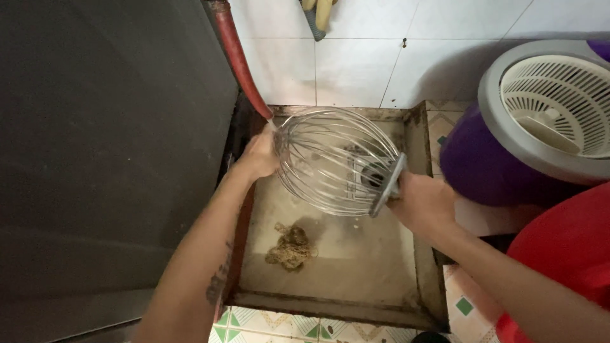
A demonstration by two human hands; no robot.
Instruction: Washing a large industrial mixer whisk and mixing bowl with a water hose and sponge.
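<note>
Both hands are closed on the whisk (333, 162): right hand (422, 203) at its collar, left hand (257, 155) steadying the wires beside the hose (238, 60); it should be kept over the basin (356, 254).

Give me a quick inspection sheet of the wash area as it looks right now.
Surface: stained floor basin with raised rim.
Job's things: large wire whisk held sideways over the basin.
Clutter: brown scouring wad lying on the basin floor.
Hands: left hand at the whisk's wire end; right hand at its hub end.
Cables: red hose running down to the whisk.
Surroundings: purple spin bucket, red tub, white tiled wall.
</note>
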